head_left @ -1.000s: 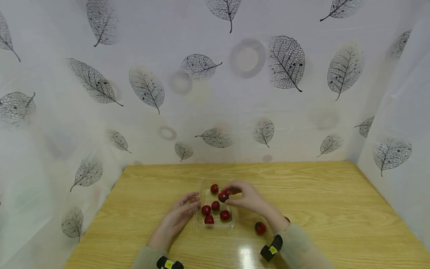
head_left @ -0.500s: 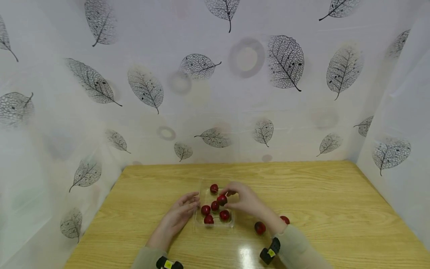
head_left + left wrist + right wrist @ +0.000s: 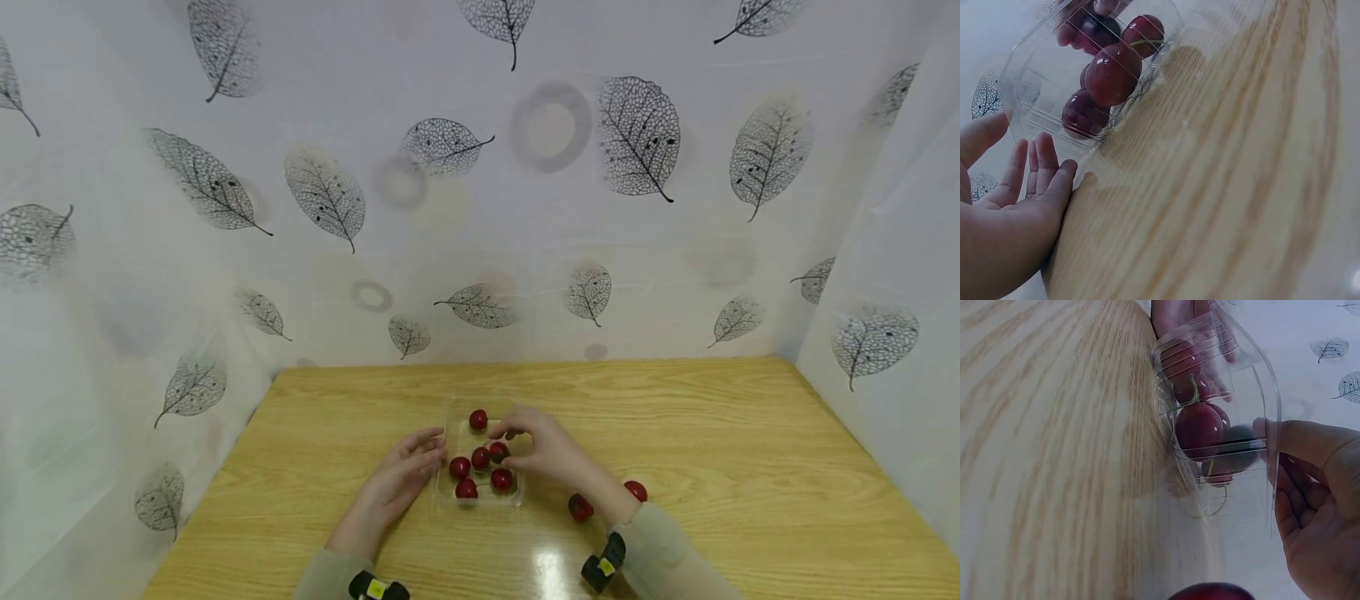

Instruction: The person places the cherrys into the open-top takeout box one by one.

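Note:
A clear plastic box (image 3: 515, 500) stands on the table with several red cherries in it. At its left side my left hand (image 3: 397, 479) has its fingers extended, fingertips right at the wall; the left wrist view shows this hand (image 3: 1029, 206) beside the box. My right hand (image 3: 547, 450) reaches over the right wall, thumb and index finger spread around a dark-patched cherry (image 3: 498, 452) low in the box. In the right wrist view the thumb tip overlaps the upper side of this dark cherry (image 3: 1241, 450). A green-stemmed cherry (image 3: 1199, 430) lies beside it.
Two more cherries lie on the wooden table (image 3: 712, 433) by my right forearm: one dark-patched cherry (image 3: 580, 507) and one red cherry (image 3: 636, 491). A leaf-printed sheet (image 3: 480, 208) rises behind the table and along both sides.
My right hand has lowered the dark-patched cherry into the box, and its thumb and index finger have parted around it. My left hand has stayed at the box's left side.

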Demonstrator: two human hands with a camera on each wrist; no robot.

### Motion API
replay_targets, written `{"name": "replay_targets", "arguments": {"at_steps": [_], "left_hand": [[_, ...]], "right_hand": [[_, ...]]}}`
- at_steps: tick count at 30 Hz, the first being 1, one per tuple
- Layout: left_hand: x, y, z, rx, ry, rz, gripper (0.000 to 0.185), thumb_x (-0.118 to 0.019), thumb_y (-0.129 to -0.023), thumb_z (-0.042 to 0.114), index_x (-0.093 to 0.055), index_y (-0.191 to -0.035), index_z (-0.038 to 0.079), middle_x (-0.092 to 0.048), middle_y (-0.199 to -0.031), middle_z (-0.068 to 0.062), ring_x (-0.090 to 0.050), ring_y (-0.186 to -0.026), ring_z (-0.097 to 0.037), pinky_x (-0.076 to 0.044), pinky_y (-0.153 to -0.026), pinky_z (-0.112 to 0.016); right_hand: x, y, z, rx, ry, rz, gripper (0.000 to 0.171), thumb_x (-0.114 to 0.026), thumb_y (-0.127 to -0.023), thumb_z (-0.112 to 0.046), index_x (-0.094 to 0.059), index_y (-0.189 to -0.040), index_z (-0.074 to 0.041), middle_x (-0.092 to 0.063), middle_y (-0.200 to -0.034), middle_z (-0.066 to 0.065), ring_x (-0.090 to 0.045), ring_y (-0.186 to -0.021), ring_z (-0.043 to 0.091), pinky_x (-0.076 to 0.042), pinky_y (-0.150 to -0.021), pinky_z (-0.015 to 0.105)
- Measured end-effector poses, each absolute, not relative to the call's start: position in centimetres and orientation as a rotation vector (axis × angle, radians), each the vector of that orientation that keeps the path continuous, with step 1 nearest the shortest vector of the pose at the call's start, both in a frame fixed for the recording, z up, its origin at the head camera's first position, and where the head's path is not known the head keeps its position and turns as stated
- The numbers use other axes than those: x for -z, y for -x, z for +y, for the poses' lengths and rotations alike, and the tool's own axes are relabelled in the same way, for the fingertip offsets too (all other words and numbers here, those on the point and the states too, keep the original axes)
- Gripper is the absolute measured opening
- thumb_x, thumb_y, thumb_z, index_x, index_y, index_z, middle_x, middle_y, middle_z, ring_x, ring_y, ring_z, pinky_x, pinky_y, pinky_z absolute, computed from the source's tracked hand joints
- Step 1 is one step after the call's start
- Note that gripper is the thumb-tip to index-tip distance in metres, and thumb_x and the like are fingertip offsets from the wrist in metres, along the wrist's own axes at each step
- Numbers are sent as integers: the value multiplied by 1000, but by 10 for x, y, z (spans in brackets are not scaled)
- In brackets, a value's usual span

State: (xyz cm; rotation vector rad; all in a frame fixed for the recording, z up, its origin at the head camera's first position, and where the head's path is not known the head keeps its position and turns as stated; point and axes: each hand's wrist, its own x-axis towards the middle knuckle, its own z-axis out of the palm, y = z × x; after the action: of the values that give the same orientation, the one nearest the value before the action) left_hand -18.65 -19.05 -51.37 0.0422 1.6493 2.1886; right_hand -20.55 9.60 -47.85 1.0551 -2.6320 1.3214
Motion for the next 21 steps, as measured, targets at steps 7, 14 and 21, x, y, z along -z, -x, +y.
{"name": "replay_targets", "arguments": {"at_steps": [7,14,21], "left_hand": [[512,186,-190,-2187,-31,1649,53,-54,-106,0,-38,-156,-5,-55,-125,2,-60,-117,-8,-50,-106,-19],[510,186,-189,-2182,-27,1646,54,-55,-106,1,-37,-157,-5,-55,-126,2,-60,-117,-8,-49,-106,-19],[510,185,-190,-2189,-28,1646,54,-55,-106,0,-37,-157,-5,-55,-126,2,-60,-117,-8,-49,-106,-20]], "right_hand": [[479,205,97,-1325,-1065,-2597,36,-86,-83,1,-75,-118,-2,-75,-112,7,-70,-102,24,-61,-97,44],[476,204,98,-1414,-1003,-2651,36,-83,-87,-1,-74,-121,-3,-75,-118,8,-71,-108,28,-59,-101,47],[473,204,102,-1528,-941,-2667,33,-82,-89,-4,-75,-120,-5,-76,-119,9,-71,-110,28,-57,-103,54]]}}
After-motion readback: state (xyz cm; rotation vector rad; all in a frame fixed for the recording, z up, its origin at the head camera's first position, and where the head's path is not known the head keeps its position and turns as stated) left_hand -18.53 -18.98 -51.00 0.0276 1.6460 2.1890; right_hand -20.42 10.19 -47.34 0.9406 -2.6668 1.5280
